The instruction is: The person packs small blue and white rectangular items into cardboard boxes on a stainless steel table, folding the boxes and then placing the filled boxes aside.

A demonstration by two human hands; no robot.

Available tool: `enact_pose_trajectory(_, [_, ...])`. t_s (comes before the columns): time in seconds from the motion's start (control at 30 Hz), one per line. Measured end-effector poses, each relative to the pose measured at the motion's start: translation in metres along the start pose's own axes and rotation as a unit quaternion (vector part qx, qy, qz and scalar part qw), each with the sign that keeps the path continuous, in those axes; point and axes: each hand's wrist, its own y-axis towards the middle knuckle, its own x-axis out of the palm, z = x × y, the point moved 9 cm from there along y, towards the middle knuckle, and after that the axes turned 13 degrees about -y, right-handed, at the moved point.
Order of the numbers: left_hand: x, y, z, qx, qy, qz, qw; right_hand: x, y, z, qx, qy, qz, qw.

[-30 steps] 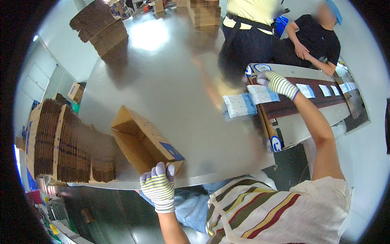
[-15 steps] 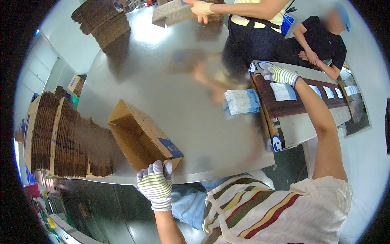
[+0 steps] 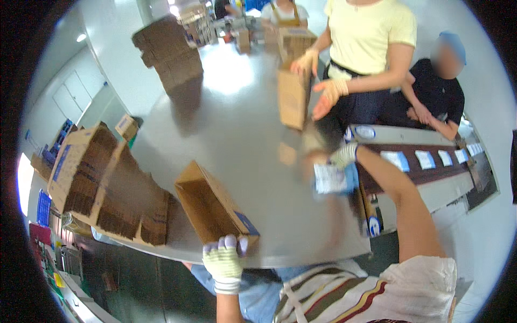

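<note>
My left hand [image 3: 222, 265], in a striped glove with purple fingertips, grips the near rim of an open cardboard box [image 3: 215, 196]. The box's opening shows its bare brown inside, and it lies on the metal table [image 3: 258, 215]. My right hand [image 3: 343, 156], in a matching glove, is bent over the far edge of a pile of white-and-blue soft packets [image 3: 334, 180] near the conveyor. Its fingers are curled on the top packet and slightly blurred, and how many packets they pinch cannot be seen.
A conveyor belt [image 3: 409, 148] at right carries several spaced packets. Flattened cartons [image 3: 116, 188] stand packed at left, with another stack [image 3: 172, 54] at the far left. Across the table, a person in yellow [image 3: 371, 32] handles a carton [image 3: 292, 97]; another in black [image 3: 441, 91] sits by the belt.
My right hand has come from the belt to the packet pile. My view has shifted up. The person in yellow now has a carton upright. My left hand keeps its hold on the box.
</note>
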Motion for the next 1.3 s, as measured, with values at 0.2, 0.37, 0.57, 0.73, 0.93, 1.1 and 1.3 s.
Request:
enact_pose_trajectory(0.2, [-0.002,-0.006,-0.008,-0.015,-0.057,-0.006,0.998,-0.017,-0.008,-0.119,0.014,-0.014,0.125,0.992])
enact_pose_trajectory(0.37, [-0.001,0.003,0.005,0.012,-0.064,-0.065,0.996,-0.066,-0.010,-0.135,0.014,0.266,0.374,0.888])
enact_pose_trajectory(0.57, [0.014,0.005,0.008,0.037,-0.054,-0.121,0.990,-0.256,-0.117,-0.239,-0.243,0.209,0.698,0.641])
enact_pose_trajectory(0.73, [0.018,-0.003,0.004,-0.011,-0.032,-0.112,0.993,-0.271,-0.036,-0.278,-0.302,0.198,0.563,0.743])
enact_pose_trajectory(0.93, [-0.022,0.005,0.021,0.091,-0.156,-0.007,0.984,-0.235,-0.001,-0.252,-0.157,0.116,0.519,0.832])
enact_pose_trajectory(1.1, [-0.058,0.080,-0.041,-0.093,-0.282,0.055,0.953,-0.228,0.015,-0.271,-0.117,0.003,0.331,0.936])
enact_pose_trajectory(1.3, [0.111,0.076,-0.087,-0.155,-0.081,-0.469,0.866,-0.242,-0.042,-0.258,-0.177,0.117,0.433,0.876])
